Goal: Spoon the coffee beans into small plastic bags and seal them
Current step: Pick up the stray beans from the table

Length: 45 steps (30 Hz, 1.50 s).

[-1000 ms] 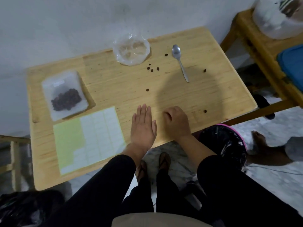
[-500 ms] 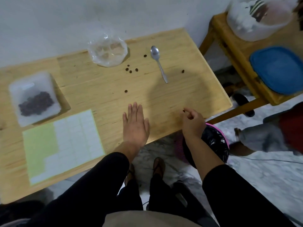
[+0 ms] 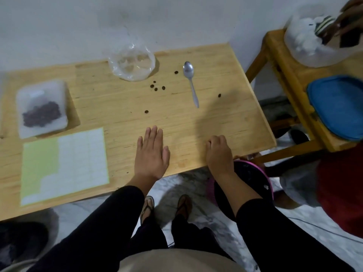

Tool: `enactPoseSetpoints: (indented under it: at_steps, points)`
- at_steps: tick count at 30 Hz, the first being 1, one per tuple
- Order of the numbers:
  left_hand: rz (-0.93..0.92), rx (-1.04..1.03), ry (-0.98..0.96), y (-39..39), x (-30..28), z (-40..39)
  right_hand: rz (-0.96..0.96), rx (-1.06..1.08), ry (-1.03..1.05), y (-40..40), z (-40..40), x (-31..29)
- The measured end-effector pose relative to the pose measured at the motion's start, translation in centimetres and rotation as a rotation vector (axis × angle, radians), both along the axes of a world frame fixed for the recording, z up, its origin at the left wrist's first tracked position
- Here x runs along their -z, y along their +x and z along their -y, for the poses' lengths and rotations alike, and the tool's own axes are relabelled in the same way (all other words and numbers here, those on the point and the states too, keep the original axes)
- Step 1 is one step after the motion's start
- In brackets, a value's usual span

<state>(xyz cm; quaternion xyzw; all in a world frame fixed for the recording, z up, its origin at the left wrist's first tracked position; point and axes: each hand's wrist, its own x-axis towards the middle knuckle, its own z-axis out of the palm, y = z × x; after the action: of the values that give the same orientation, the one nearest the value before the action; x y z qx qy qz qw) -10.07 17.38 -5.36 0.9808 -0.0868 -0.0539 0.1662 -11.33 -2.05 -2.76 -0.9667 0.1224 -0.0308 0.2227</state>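
My left hand (image 3: 151, 154) lies flat on the wooden table (image 3: 225, 114), fingers straight. My right hand (image 3: 218, 152) rests near the front right edge. Its fingers are curled and pinch at a loose coffee bean, which they hide. A metal spoon (image 3: 189, 79) lies at the back right. Loose coffee beans (image 3: 157, 87) are scattered beside it. A clear plastic bag (image 3: 131, 64) stands open against the wall. At far left a small bag of beans (image 3: 41, 112) lies flat on a white stack.
A sheet of labels (image 3: 64, 165) lies at the front left. A bin with a black liner (image 3: 249, 179) stands below the table's right corner. On a side table (image 3: 284, 75) are a blue lid (image 3: 337, 107) and a plastic tub (image 3: 306, 42), which another person's hand (image 3: 349, 22) reaches into.
My right hand moved right along the front edge to a loose bean and curled over it. My left hand stayed flat. The view swung right, then partly back.
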Motion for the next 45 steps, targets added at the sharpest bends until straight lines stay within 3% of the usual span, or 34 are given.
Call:
enactPoseSetpoints:
  at_steps: [4, 8, 14, 18, 24, 36, 45]
  points:
    - [0.006, -0.014, -0.035, 0.0, -0.1, 0.0, -0.026, -0.204, -0.125, 0.8, -0.9, 0.2]
    - [0.017, -0.083, -0.075, 0.0, -0.3, -0.2, -0.001, -0.226, 0.07, 2.2, -3.1, -0.8]
    - [0.017, -0.179, -0.082, 1.2, -0.8, -2.4, -0.122, -0.354, 0.077, 4.6, -6.4, -0.9]
    - [0.02, -0.196, -0.055, 2.9, -0.5, -4.5, -0.01, -0.405, 0.127, 6.0, -8.6, -0.2]
    - [-0.004, -0.183, -0.048, 6.2, -0.6, -5.7, 0.113, -0.372, 0.114, 8.6, -10.2, 0.5]
    - [-0.04, -0.164, 0.009, 8.8, -0.1, -6.7, 0.11, -0.298, 0.15, 13.0, -13.4, 0.8]
    - [-0.076, -0.155, -0.004, 11.7, -0.6, -6.1, -0.161, -0.216, 0.146, 13.7, -13.4, 0.2]
